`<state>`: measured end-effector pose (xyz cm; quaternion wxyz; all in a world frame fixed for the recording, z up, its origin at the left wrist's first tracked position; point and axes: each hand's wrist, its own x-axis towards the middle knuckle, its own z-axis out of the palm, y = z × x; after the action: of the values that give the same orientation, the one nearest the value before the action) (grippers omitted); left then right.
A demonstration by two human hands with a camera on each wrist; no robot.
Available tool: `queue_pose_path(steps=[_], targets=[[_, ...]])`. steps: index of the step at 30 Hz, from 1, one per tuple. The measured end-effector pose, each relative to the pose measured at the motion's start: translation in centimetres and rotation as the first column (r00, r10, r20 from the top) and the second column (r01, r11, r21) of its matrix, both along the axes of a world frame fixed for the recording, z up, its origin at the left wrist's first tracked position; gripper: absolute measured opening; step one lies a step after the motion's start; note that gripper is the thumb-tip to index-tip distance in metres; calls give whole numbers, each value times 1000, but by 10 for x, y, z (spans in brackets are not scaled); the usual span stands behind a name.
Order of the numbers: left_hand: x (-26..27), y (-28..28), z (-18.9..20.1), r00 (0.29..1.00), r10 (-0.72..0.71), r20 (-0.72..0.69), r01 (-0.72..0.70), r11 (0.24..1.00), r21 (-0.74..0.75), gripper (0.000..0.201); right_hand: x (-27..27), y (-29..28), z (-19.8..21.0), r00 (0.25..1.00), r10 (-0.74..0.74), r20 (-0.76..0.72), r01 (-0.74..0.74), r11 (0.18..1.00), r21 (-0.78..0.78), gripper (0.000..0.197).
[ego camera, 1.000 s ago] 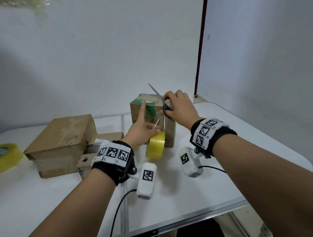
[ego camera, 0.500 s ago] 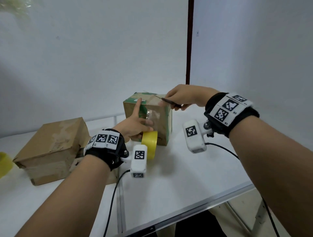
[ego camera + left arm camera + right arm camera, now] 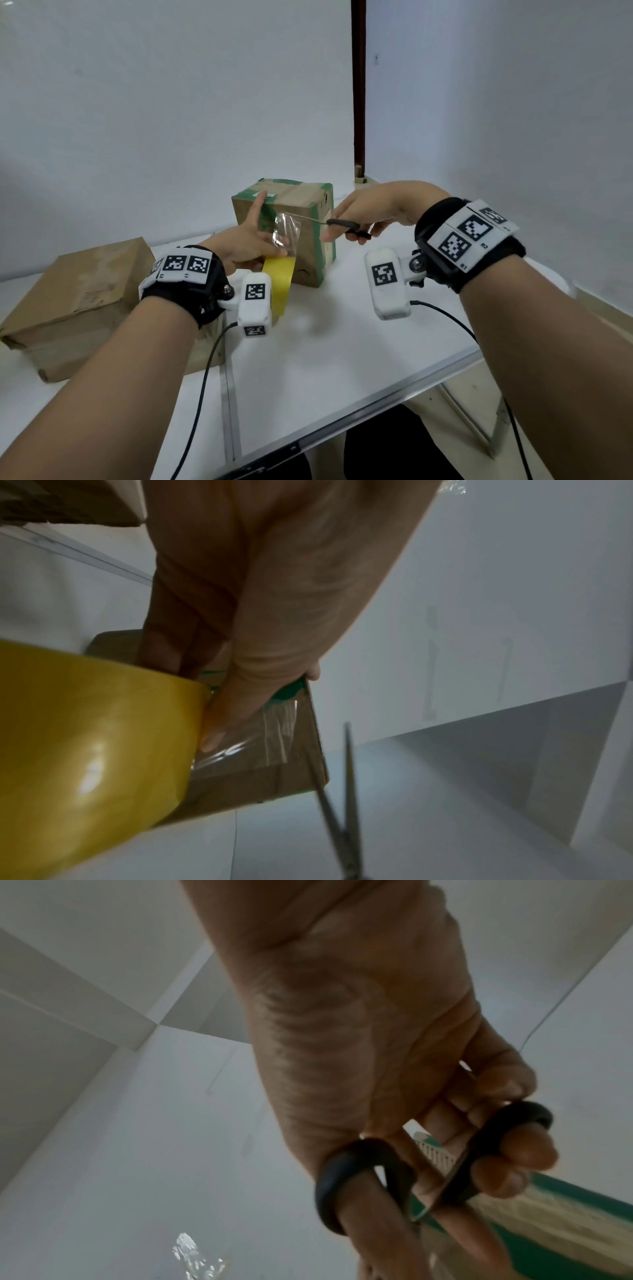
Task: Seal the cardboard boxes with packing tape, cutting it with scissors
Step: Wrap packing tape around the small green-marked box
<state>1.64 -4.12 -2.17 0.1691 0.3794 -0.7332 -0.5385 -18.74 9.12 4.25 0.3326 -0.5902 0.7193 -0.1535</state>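
Observation:
A brown cardboard box [image 3: 308, 219] with green tape on its edges stands mid-table. My left hand [image 3: 248, 240] holds a yellow tape roll [image 3: 279, 286] in front of the box's near face, its index finger straight up against the box. A clear strip of tape [image 3: 287, 231] runs up from the roll to the box. My right hand [image 3: 370, 214] grips black-handled scissors [image 3: 346, 226], thumb and fingers through the loops [image 3: 359, 1180]. The blades [image 3: 346, 804] stand slightly parted and point left at the strip's top edge.
A larger plain cardboard box [image 3: 78, 301] lies at the left of the white table [image 3: 342, 342]. The table's front edge [image 3: 376, 401] runs close below my arms. White walls stand behind, with a dark vertical post [image 3: 358, 85] at the corner.
My right hand swung from above the box to its right side and turned the scissors sideways toward the strip. My left hand stayed at the roll with its finger on the box.

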Motion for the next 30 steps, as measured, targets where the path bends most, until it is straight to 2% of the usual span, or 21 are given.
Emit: queue_pose_path(steps=[3, 6, 10, 15, 21, 24, 30], targets=[[0, 2, 1, 1000, 5, 3, -5, 1000, 12, 120, 1, -1, -8, 995, -9, -97, 23, 990, 141, 34], [1, 4, 3, 1000, 2, 7, -2, 1000, 16, 119, 0, -5, -18, 994, -13, -107, 32, 983, 180, 36], [1, 6, 7, 1000, -4, 10, 4, 1000, 8, 119, 1, -12, -26, 1000, 1, -23, 1, 996, 86, 38], [2, 3, 7, 1000, -7, 14, 6, 1000, 27, 120, 8, -21, -29, 994, 44, 99, -44, 999, 2, 25], [1, 3, 9, 999, -33, 42, 34, 999, -13, 119, 6, -29, -24, 998, 54, 40, -52, 997, -57, 30], [1, 1, 6, 999, -16, 28, 16, 1000, 14, 120, 2, -30, -23, 998, 66, 18, -64, 995, -81, 34], [1, -3, 4, 1000, -16, 20, 15, 1000, 13, 120, 2, -32, -24, 997, 71, 24, -67, 991, -120, 40]])
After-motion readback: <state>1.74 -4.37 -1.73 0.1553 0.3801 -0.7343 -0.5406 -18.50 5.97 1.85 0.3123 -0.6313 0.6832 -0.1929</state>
